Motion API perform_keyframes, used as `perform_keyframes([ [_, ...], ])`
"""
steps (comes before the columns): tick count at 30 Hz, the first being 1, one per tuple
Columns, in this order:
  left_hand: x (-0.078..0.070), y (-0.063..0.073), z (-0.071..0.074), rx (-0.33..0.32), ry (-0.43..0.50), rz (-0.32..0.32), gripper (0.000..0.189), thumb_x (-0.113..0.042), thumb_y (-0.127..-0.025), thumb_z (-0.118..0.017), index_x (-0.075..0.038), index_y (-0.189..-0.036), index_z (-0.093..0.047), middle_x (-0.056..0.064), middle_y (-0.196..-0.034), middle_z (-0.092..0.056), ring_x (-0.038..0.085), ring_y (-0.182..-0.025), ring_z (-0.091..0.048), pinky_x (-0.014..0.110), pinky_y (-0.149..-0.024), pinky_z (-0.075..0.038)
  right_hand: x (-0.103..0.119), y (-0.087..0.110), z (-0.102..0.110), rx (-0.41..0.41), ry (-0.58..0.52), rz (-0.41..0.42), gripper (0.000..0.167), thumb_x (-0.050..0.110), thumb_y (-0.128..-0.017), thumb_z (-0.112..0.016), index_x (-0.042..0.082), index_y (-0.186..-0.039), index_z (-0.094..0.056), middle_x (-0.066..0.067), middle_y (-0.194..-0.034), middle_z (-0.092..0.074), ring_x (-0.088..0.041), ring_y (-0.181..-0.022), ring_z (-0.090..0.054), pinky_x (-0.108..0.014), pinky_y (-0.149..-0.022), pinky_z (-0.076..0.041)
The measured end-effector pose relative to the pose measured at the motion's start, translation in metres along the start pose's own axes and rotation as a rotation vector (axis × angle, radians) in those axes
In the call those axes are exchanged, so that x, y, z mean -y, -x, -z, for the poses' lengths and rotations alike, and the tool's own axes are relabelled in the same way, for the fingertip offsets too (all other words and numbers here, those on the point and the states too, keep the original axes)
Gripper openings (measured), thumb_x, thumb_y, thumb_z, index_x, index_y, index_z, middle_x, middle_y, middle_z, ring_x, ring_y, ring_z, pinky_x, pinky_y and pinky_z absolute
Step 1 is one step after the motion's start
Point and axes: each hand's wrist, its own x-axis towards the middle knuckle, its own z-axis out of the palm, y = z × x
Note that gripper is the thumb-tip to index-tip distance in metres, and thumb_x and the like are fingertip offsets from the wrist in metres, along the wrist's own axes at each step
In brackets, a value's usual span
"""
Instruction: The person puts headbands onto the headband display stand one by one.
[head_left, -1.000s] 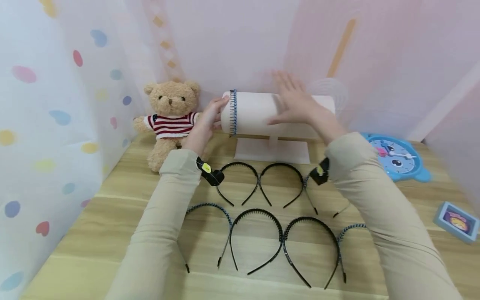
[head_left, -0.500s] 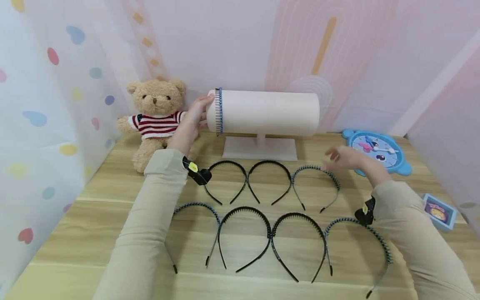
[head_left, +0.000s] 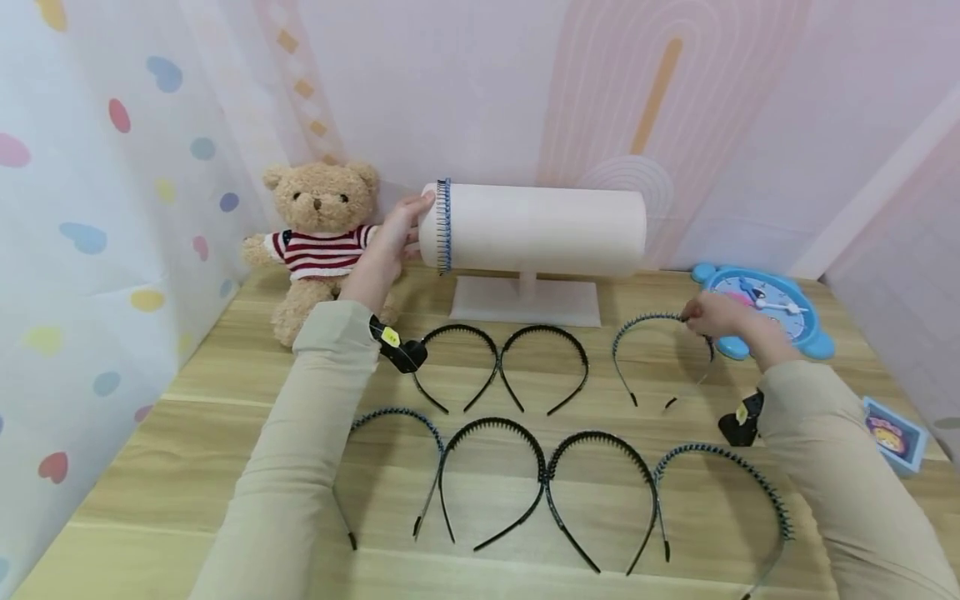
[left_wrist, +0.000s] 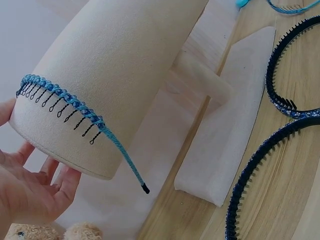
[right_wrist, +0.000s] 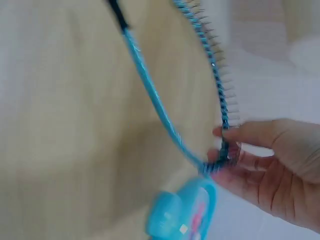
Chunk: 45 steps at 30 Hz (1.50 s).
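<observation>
A blue braided headband (head_left: 647, 317) with comb teeth is pinched near its right side between the thumb and fingers of my right hand (head_left: 716, 317). In the right wrist view that headband (right_wrist: 216, 72) hangs over the wooden table. My left hand (head_left: 393, 229) touches the left end of a white cylindrical display stand (head_left: 540, 229), its fingers spread against the end in the left wrist view. Another blue headband (left_wrist: 70, 100) lies around the cylinder near that end, teeth toward the edge.
Two black headbands (head_left: 543, 329) lie in the back row, with several black and blue headbands (head_left: 491, 422) in the front row. A teddy bear (head_left: 318, 225) sits left of the stand. A blue toy clock (head_left: 813, 337) and a small blue frame (head_left: 911, 450) lie at the right.
My right hand has left the cylinder, come down to the back row's blue headband and taken hold of it. The headband has shifted right, away from the black ones. My left hand stays at the cylinder's end.
</observation>
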Motion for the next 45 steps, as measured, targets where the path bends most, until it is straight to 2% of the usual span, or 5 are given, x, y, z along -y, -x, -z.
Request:
perform_keyframes([
  [7,-0.001,0.002,-0.002,0.008,0.009,-0.002,0.059,-0.048,-0.092,-0.043,-0.024,-0.142,-0.025,0.002,-0.140,-0.036,0.013,-0.110,-0.044,0.033,-0.097,-0.031,-0.009,0.016,0.043,0.041,-0.444,-0.211,0.063,0.035,-0.092,-0.053,-0.011,-0.131,-0.036,0.008,-0.092,-0.062,-0.007,-0.088,-0.059,-0.036,-0.085,-0.050],
  [23,0.002,0.000,-0.001,-0.004,0.013,-0.022,0.057,-0.047,-0.092,-0.044,-0.022,-0.141,-0.027,-0.001,-0.128,-0.041,0.012,-0.102,-0.045,0.030,-0.088,-0.035,0.085,-0.001,0.061,-0.535,-1.067,-0.132,0.039,0.019,-0.077,-0.071,0.008,-0.110,-0.053,0.011,-0.081,-0.059,0.000,-0.072,-0.060,-0.019,-0.062,-0.053],
  [34,0.002,0.004,-0.004,-0.008,0.022,-0.011,0.061,-0.047,-0.092,-0.045,-0.023,-0.143,-0.024,0.004,-0.145,-0.031,0.021,-0.129,-0.035,0.038,-0.104,-0.029,0.095,-0.015,0.055,-0.620,-0.663,-0.105,0.067,0.036,-0.080,-0.068,0.008,-0.134,-0.041,0.004,-0.102,-0.049,-0.006,-0.087,-0.051,-0.018,-0.069,-0.051],
  [39,0.002,0.002,-0.003,-0.006,0.023,-0.008,0.063,-0.048,-0.091,-0.045,-0.024,-0.144,-0.022,0.004,-0.148,-0.028,0.022,-0.132,-0.033,0.039,-0.107,-0.026,0.074,-0.016,0.067,-0.401,-0.574,-0.060,0.092,0.041,-0.082,-0.064,0.024,-0.148,-0.002,-0.011,-0.153,-0.008,-0.032,-0.138,-0.017,-0.054,-0.106,-0.025],
  [45,0.005,0.001,-0.008,0.005,0.015,-0.022,0.058,-0.047,-0.092,-0.044,-0.022,-0.142,-0.026,0.005,-0.143,-0.035,0.021,-0.126,-0.038,0.039,-0.103,-0.030,0.056,-0.019,0.080,-0.115,-0.449,0.018,0.100,0.036,-0.085,-0.063,0.036,-0.142,0.019,-0.002,-0.151,0.023,-0.045,-0.137,0.007,-0.065,-0.105,-0.008],
])
